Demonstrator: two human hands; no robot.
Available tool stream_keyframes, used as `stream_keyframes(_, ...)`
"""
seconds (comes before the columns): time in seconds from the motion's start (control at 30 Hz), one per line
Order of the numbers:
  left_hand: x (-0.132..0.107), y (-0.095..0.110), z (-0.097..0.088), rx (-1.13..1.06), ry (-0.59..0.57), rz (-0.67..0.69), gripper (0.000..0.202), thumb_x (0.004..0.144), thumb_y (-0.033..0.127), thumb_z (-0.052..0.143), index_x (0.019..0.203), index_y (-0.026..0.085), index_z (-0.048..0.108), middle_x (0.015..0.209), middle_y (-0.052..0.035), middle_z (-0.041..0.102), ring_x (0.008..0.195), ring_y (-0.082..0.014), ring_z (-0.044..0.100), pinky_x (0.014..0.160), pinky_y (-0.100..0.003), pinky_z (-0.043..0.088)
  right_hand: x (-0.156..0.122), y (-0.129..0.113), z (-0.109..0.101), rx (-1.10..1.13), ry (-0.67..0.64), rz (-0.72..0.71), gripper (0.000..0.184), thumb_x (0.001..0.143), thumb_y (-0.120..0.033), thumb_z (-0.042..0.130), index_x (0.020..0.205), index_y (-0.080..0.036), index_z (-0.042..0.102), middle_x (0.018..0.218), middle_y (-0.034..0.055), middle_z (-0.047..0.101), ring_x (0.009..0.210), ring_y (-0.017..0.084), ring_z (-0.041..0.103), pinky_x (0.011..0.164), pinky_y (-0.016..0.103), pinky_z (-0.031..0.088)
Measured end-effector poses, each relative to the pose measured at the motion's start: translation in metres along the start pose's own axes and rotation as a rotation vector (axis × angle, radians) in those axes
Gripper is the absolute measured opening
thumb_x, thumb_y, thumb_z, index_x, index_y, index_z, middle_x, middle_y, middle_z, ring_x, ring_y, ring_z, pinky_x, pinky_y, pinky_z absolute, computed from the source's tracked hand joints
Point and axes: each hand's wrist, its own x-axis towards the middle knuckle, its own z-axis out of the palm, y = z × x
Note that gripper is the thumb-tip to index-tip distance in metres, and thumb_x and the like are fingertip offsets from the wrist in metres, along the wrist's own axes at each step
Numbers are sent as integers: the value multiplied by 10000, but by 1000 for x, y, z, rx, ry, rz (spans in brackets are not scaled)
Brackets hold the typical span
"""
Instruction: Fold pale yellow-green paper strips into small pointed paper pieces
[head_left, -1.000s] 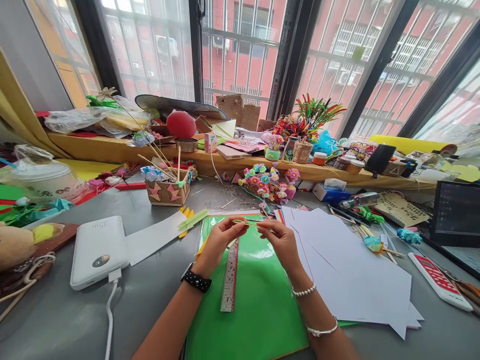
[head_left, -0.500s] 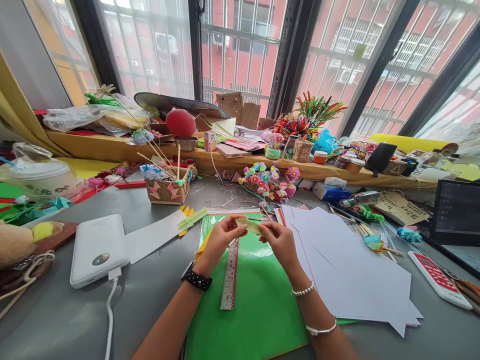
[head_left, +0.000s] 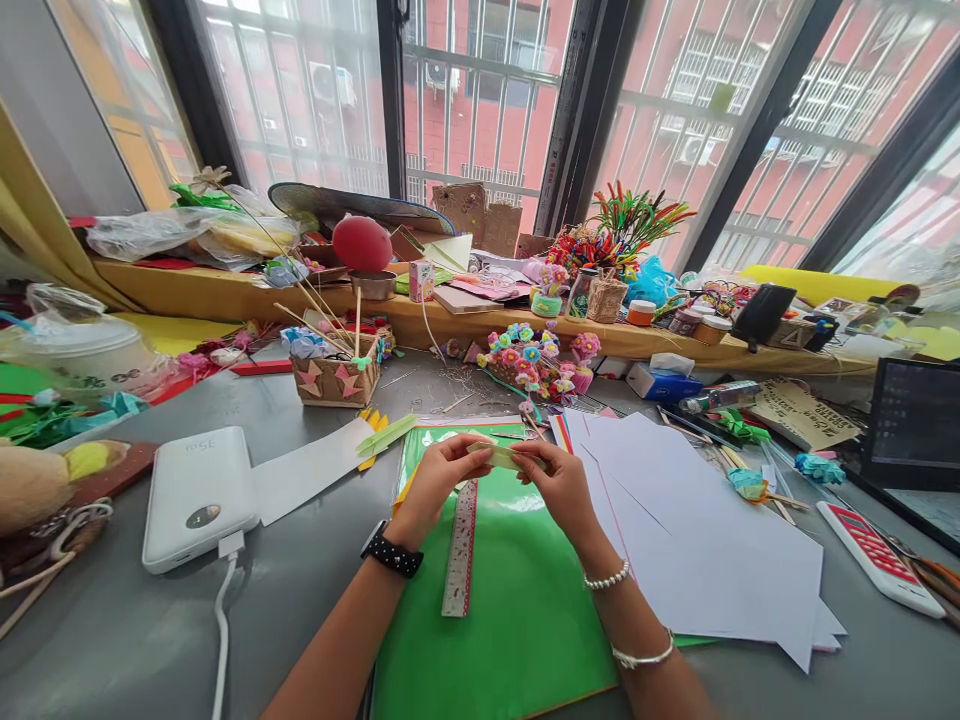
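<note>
Left hand point(head_left: 431, 490) and right hand point(head_left: 561, 488) pinch opposite ends of a pale green paper strip point(head_left: 504, 459) above the far part of a green folder point(head_left: 525, 620). The strip, caught between fingertips, appears only partly worked. From it, a ruler point(head_left: 460, 555) lies at 7 o'clock, white sheets point(head_left: 712, 540) at 4 and slender green pieces point(head_left: 388, 436) at 9, seemingly already cut; how much remains cannot be told.

Blk dotted watchband point(head_left: 397, 554), bead bracelet point(head_left: 609, 578), slvr bangle point(head_left: 642, 660)
</note>
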Motion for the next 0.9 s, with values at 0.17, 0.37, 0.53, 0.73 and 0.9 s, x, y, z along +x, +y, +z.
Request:
stream_keyframes(0.17,0,0,-3,-34,-67,-77,197,579,225,662,760,156,626,724,-4,645,678,-124,597,722,-257,454,0,1,-1,-7,-24,-27,143,699,-227,548,790,-192,653,712,27,615,525,109,551,503,229,456)
stream_keyframes(0.37,-1,1,-3,-37,-31,-79,184,566,190,656,742,139,642,732,-26,659,707,-146,605,757,-280,442,1,-1,-2,58,-78,50,174,674,-270,581,803,-176,651,718,34,618,557,120,559,526,244,463)
stream_keyframes(0.53,-1,5,-1,36,-75,-45,193,564,193,661,750,150,639,749,-18,653,711,-138,590,713,-251,440,2,-5,-2,92,-61,81,173,665,-280,586,777,-160,643,686,26,612,549,117,553,533,244,466)
stream_keyframes(0.73,-3,6,1,219,-62,66,224,581,245,659,785,163,618,723,-13,636,648,-115,560,604,-207,429,2,-3,-2,88,-40,93,186,633,-261,617,786,-156,623,735,34,617,561,121,559,546,251,467)
stream_keyframes(0.9,0,2,1,177,30,104,168,578,253,659,712,159,623,692,-2,631,649,-122,573,641,-227,448,3,2,-3,86,12,120,162,625,-253,626,754,-156,610,627,13,605,545,127,561,537,252,456)
